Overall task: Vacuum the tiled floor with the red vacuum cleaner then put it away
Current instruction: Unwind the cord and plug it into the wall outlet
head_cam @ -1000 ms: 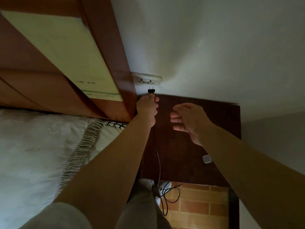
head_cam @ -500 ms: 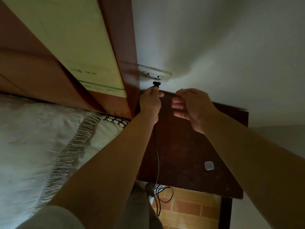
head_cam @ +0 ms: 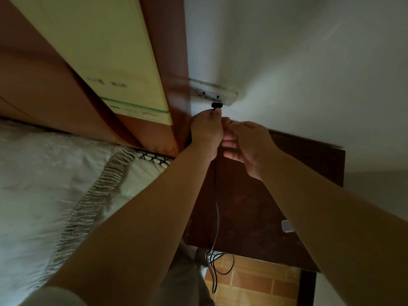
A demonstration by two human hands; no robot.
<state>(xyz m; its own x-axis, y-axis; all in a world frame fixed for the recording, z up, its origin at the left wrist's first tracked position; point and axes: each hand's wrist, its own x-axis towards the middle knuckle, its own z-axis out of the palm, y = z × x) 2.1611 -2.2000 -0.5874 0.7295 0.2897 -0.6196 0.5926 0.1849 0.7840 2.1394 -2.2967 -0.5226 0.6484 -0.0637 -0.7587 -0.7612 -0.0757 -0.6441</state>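
Observation:
My left hand [head_cam: 206, 133] pinches the black plug [head_cam: 216, 105] of a thin black cord, just below the white wall socket strip [head_cam: 213, 93]. The cord [head_cam: 216, 226] drops from that hand across the dark table top and coils over the floor edge. My right hand [head_cam: 247, 146] is curled beside the left one, its fingers touching it; whether it grips the cord is hidden. The red vacuum cleaner is out of sight. Orange tiled floor [head_cam: 254, 283] shows at the bottom.
A dark wooden bedside table [head_cam: 309, 164] stands against the white wall, with a small white square object [head_cam: 287, 226] on it. A bed with a white fringed cover [head_cam: 55, 191] fills the left. A wooden headboard [head_cam: 167, 62] rises beside the socket.
My left hand has lifted the plug closer to the socket strip. My right hand has moved left until it touches the left hand. The view has shifted closer to the wall.

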